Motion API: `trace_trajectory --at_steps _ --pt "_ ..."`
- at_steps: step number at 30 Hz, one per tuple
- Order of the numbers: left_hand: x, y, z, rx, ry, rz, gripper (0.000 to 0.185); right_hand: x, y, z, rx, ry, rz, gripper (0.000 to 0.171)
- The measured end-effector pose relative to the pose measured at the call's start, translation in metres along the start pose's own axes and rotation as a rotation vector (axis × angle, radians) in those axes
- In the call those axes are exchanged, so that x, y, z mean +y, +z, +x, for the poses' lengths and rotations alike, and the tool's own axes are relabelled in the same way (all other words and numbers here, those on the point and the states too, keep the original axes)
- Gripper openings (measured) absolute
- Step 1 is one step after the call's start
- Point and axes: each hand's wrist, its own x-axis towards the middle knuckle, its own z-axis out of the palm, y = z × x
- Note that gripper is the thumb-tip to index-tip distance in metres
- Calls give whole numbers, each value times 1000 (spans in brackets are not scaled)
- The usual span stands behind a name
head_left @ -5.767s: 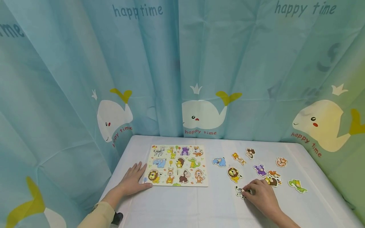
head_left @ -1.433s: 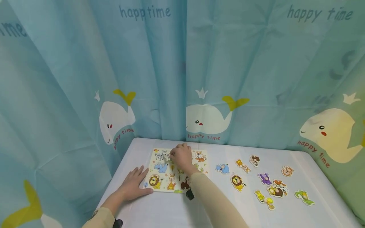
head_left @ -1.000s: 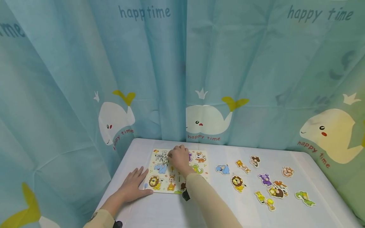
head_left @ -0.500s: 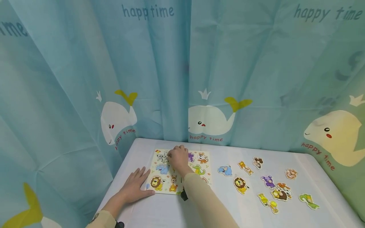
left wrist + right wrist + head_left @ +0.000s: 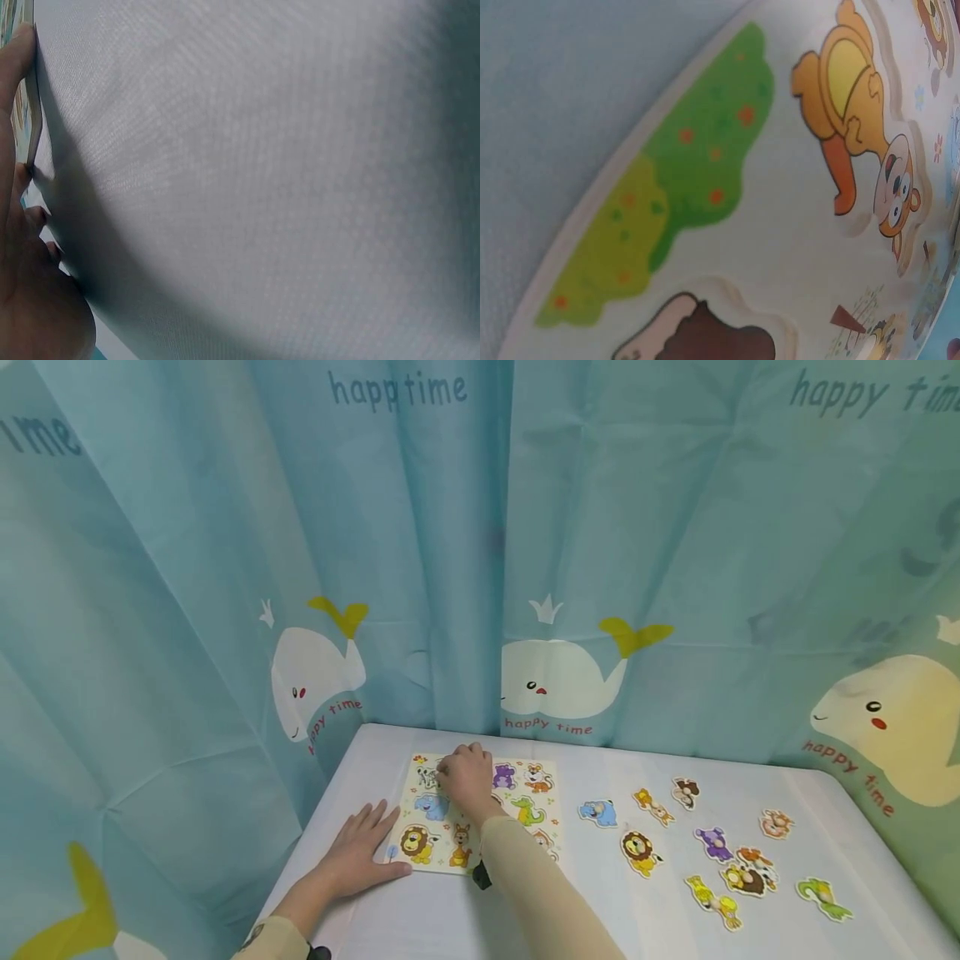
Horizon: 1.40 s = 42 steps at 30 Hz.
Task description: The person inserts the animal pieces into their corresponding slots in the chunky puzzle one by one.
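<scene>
In the head view a wooden puzzle board [image 5: 487, 852] printed with animal pictures lies at the table's left. My right hand [image 5: 467, 781] reaches over its upper left part, fingertips pinching the zebra puzzle piece [image 5: 427, 776] over the printed zebra spot. Those fingers partly cover the piece, so its fit cannot be told. Flat on the table, fingers spread, my left hand [image 5: 358, 853] touches the board's left edge with its thumb near the front corner. The left wrist view has this hand [image 5: 34, 292] beside the board edge [image 5: 34, 112]. Close in the right wrist view is the kangaroo picture [image 5: 847, 90].
Loose animal pieces lie right of the board: an elephant [image 5: 597, 813], a lion [image 5: 640, 853], a giraffe [image 5: 712, 902], a purple hippo-like piece [image 5: 713, 843], a crocodile [image 5: 823, 897] and several more. A hedgehog piece [image 5: 742, 878] overlaps another. A whale-print curtain [image 5: 420, 527] hangs behind the table.
Since the oldest frame, my right hand has carried the zebra piece from the right side onto the board. Lately it shifts slightly left over the zebra spot. My left hand stays at the board.
</scene>
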Motion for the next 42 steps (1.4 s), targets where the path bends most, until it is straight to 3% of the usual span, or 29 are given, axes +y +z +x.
trace_trajectory --at_steps 15,42 --pt "-1 1 0 8 -3 -1 105 -5 1 0 10 23 58 13" --pt "-4 3 1 -2 -10 -5 105 -11 10 7 3 40 33 14"
